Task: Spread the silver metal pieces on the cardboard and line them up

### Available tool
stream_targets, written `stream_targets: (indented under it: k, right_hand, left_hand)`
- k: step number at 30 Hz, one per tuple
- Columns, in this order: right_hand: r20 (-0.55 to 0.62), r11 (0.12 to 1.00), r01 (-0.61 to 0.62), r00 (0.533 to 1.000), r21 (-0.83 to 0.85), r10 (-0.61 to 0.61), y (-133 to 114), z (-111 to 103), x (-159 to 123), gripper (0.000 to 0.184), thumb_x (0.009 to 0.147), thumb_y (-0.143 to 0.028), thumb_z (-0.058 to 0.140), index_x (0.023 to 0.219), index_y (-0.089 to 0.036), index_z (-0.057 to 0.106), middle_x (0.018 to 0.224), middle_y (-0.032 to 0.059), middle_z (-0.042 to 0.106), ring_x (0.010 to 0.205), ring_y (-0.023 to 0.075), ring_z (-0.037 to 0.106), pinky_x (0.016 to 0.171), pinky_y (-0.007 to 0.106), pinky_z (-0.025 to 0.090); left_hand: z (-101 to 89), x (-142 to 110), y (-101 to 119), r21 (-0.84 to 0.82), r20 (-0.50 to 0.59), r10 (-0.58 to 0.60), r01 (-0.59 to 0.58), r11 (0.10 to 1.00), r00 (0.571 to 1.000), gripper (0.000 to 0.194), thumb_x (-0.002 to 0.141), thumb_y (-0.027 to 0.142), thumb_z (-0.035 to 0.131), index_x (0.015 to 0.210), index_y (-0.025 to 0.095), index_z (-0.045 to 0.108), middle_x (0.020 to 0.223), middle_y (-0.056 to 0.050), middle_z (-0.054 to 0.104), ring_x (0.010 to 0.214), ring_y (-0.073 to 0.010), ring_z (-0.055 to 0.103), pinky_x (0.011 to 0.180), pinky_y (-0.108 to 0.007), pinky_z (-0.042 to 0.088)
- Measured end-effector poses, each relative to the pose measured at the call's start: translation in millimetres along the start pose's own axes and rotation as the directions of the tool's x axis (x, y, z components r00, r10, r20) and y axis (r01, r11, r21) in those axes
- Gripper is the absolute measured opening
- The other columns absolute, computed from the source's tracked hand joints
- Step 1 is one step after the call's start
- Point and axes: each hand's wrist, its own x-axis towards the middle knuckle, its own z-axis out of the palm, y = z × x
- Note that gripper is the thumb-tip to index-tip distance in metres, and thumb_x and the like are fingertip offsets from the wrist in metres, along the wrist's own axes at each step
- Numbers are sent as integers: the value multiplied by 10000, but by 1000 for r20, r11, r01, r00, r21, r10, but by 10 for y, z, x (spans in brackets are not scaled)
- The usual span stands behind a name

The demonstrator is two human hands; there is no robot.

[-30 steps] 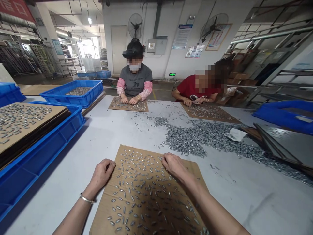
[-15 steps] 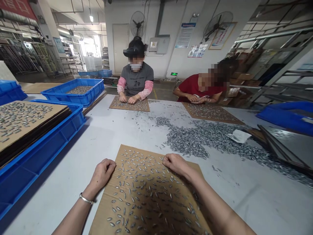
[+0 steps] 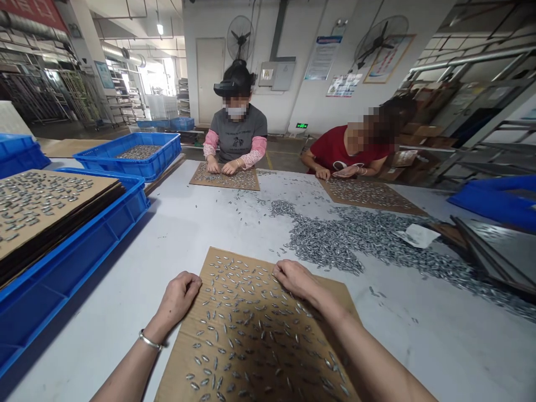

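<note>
In front of me lies a brown cardboard sheet (image 3: pixel 251 312), with many small silvery spindle-shaped metal pieces (image 3: pixel 218 349) spread over it. My left hand (image 3: pixel 182 295) is closed at the sheet's left edge, its fingers curled; whatever may be in them is hidden. Over the sheet's upper right part, my right hand (image 3: pixel 295 278) has its fingertips pinched together close to the surface. I cannot make out what is between them. My forearm covers part of the sheet's right side.
A large heap of metal pieces (image 3: pixel 326 245) spreads across the white table (image 3: pixel 176 229). Left, a blue crate (image 3: pixel 84 245) holds stacked cardboard with pieces on top; another blue crate (image 3: pixel 167 151) stands behind. Two co-workers (image 3: pixel 238 134) work at cardboard sheets opposite. White paper (image 3: pixel 419 235) lies on the heap.
My right hand has shifted slightly left over the sheet, fingers still pinched. My left hand stays at the edge. The co-worker in red has moved their hands apart. The view has shifted slightly.
</note>
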Motion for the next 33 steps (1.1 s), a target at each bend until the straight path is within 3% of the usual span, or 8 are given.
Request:
stream_targets:
  k: [7, 15, 22, 27, 33]
  right_hand:
    - [-33, 994, -105, 994, 41, 107, -9, 39, 103, 142, 878, -193, 575, 740, -202, 610, 791, 44, 706, 745, 157, 606, 627, 232, 310]
    - [-96, 983, -185, 978, -16, 183, 129, -171, 15, 193, 930, -227, 512, 821, -203, 669, 859, 63, 735, 777, 168, 622, 640, 245, 323]
    - [-67, 968, -250, 967, -40, 247, 67, -54, 61, 217, 898, -261, 542, 742, -188, 675, 804, 102, 721, 758, 198, 625, 616, 276, 310]
    - [-3, 974, -227, 974, -20, 227, 17, -83, 18, 260, 819, -194, 558, 560, -202, 574, 608, 47, 617, 592, 158, 522, 569, 278, 284]
    - [-5, 993, -114, 993, -8, 114, 4, -109, -121, 221, 860, -191, 549, 642, -204, 586, 649, 19, 622, 618, 140, 500, 588, 258, 280]
  left_hand:
    - [-11, -11, 22, 0, -14, 34, -34, 999, 999, 321, 966, 424, 455, 852, 225, 680, 932, -70, 720, 847, -236, 679, 803, -357, 515]
    - [10, -8, -3, 13, -7, 36, -36, 999, 999, 325, 966, 427, 449, 849, 227, 678, 923, -74, 719, 845, -236, 678, 804, -359, 514]
    - [7, -6, 23, 8, -10, 36, -35, 999, 999, 319, 956, 418, 448, 836, 228, 674, 915, -71, 720, 840, -235, 677, 801, -356, 514]
    - [5, -7, 21, 21, 2, 38, -38, 999, 999, 317, 960, 405, 438, 837, 225, 669, 918, -75, 714, 838, -239, 676, 807, -364, 511]
    - [12, -2, 8, 23, 23, 34, -35, 999, 999, 326, 968, 412, 422, 856, 222, 662, 937, -86, 704, 857, -244, 666, 828, -374, 503]
